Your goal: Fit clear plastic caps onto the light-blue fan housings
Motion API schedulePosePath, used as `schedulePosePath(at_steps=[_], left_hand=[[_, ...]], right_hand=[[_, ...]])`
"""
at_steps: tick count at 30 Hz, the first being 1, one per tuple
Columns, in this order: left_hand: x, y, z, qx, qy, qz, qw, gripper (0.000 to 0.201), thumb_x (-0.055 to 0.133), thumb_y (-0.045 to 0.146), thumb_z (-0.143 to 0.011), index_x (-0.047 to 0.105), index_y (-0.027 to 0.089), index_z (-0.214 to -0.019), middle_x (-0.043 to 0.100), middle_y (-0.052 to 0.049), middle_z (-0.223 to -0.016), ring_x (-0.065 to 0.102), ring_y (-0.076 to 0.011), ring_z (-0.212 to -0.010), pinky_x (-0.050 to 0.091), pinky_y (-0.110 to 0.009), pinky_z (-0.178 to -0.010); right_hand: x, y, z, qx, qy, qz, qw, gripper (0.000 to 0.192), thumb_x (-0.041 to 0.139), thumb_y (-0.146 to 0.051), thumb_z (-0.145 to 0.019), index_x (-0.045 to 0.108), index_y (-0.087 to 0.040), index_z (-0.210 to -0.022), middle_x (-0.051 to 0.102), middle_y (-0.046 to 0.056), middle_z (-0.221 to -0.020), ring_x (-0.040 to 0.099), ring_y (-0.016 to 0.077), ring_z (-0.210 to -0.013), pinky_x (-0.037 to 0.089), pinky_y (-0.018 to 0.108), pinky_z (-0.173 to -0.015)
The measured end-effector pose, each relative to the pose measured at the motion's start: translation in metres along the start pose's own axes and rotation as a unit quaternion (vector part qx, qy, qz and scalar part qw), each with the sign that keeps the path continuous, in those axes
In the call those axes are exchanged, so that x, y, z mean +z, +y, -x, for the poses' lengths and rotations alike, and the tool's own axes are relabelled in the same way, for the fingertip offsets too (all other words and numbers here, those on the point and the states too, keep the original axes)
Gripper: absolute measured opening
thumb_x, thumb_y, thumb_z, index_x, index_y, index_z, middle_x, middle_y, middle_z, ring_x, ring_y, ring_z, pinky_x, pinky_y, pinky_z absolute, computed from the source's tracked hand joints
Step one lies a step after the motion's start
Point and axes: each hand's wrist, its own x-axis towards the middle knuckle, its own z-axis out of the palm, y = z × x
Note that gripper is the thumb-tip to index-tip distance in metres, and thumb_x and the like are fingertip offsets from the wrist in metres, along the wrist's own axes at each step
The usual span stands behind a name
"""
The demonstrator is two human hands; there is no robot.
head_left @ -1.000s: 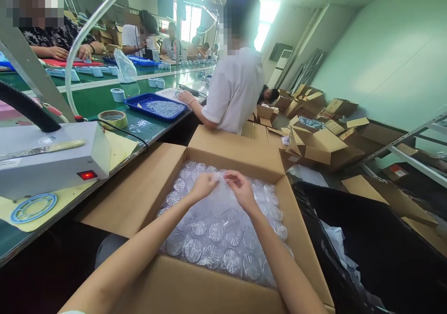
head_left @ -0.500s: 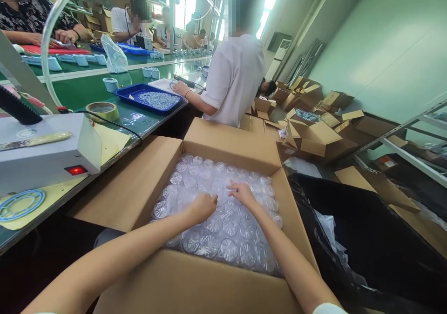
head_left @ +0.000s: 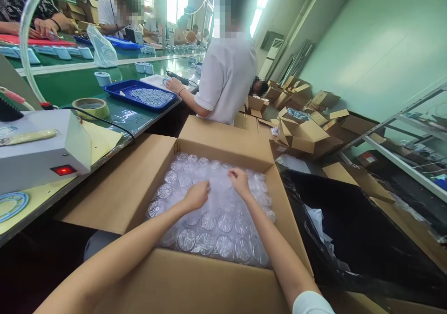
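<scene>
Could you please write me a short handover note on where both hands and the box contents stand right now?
Left hand: fingers curled, resting on the clear plastic bag inside the open cardboard box; grip not clear.
Right hand: also down on the bag, near the box's far side, pinching or pressing the film; cannot tell which.
Contents: clear round patterned discs packed under the film, filling the box.
Done: box flaps open. Left: the bag looks unopened and no disc is out of it.
Beside the box: black bin bag on the right.

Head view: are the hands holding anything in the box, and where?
Both hands, left and right, pinch the clear plastic bag at its top middle, over the clear discs in the cardboard box.
</scene>
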Motion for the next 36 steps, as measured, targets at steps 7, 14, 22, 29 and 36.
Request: schedulePosePath(at_steps=[7, 14, 22, 29, 36], left_hand=[[-0.049, -0.013, -0.003, -0.031, 0.101, 0.116, 0.988, 0.029, 0.056, 0.033, -0.09, 0.056, 0.012, -0.11, 0.063, -0.007, -0.102, 0.062, -0.0177, -0.091, 0.052, -0.036, -0.081], [-0.043, 0.018, -0.021, 0.053, 0.083, 0.163, 0.982, 0.034, 0.075, 0.035, -0.074, 0.062, 0.013, -0.097, 0.067, -0.003, -0.093, 0.063, -0.0154, -0.084, 0.052, -0.031, -0.078], [-0.052, -0.02, -0.027, -0.058, 0.193, 0.078, 0.976, 0.026, 0.055, 0.03, -0.092, 0.058, 0.013, -0.11, 0.062, -0.008, -0.109, 0.062, -0.0188, -0.096, 0.053, -0.039, -0.083], [-0.037, 0.012, 0.002, 0.07, 0.052, -0.003, 0.996, 0.023, 0.065, 0.023, -0.081, 0.065, 0.014, -0.102, 0.067, -0.007, -0.102, 0.065, -0.0204, -0.091, 0.052, -0.037, -0.082], [0.036, 0.085, 0.019, 0.149, -0.133, -0.111, 0.973, 0.055, 0.072, 0.04, -0.076, 0.059, 0.005, -0.117, 0.052, -0.023, -0.132, 0.063, -0.0303, -0.1, 0.053, -0.043, -0.083]], right_hand=[[-0.001, -0.035, 0.005, -0.068, -0.063, -0.06, 0.994, 0.02, 0.058, -0.032, -0.093, 0.063, -0.015, -0.1, 0.065, 0.004, -0.098, 0.064, 0.016, -0.084, 0.055, 0.035, -0.076], [-0.003, -0.054, 0.007, -0.061, -0.088, -0.106, 0.989, 0.021, 0.057, -0.033, -0.093, 0.063, -0.014, -0.101, 0.066, 0.005, -0.1, 0.064, 0.0172, -0.088, 0.055, 0.037, -0.078], [-0.052, 0.016, 0.039, 0.026, -0.127, -0.025, 0.991, 0.027, 0.063, -0.03, -0.089, 0.061, -0.016, -0.112, 0.057, 0.009, -0.126, 0.057, 0.0247, -0.111, 0.049, 0.047, -0.092], [-0.039, 0.054, 0.044, 0.057, -0.152, 0.023, 0.986, 0.022, 0.06, -0.029, -0.092, 0.061, -0.016, -0.11, 0.06, 0.008, -0.119, 0.06, 0.0219, -0.104, 0.052, 0.044, -0.089], [-0.026, 0.058, 0.025, 0.071, -0.089, 0.036, 0.993, 0.024, 0.057, -0.031, -0.093, 0.061, -0.017, -0.112, 0.061, 0.008, -0.118, 0.06, 0.0213, -0.102, 0.052, 0.043, -0.088]])
